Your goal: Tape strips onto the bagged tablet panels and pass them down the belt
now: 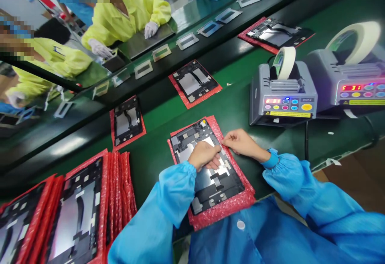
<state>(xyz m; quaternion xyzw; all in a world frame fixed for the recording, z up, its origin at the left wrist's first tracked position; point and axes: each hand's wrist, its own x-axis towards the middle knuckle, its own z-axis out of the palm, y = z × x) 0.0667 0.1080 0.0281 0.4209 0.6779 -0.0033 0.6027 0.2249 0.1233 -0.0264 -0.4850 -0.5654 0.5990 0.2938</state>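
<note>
In front of me a black and silver tablet panel [233, 187] lies face-on, with flat cables and small tape patches showing, on red bubble wrap [222, 216]. My left hand [205, 155] is over the panel's middle, its fingers curled and thumb and forefinger pinched near the right edge. Just to the right, my right hand [240, 142] pinches at the panel's right border, above the wrap. Whatever either hand has between its fingertips is too small to make out. Part of the panel is hidden under my left hand.
A grey tape dispenser [282, 95] with a tape roll stands at right, another dispenser [351, 75] beside it. Stacked panels in red wrap [120, 191] stand at left. More wrapped panels [195, 81] lie on the green bench. Co-workers in yellow sleeves [132, 11] work across the line.
</note>
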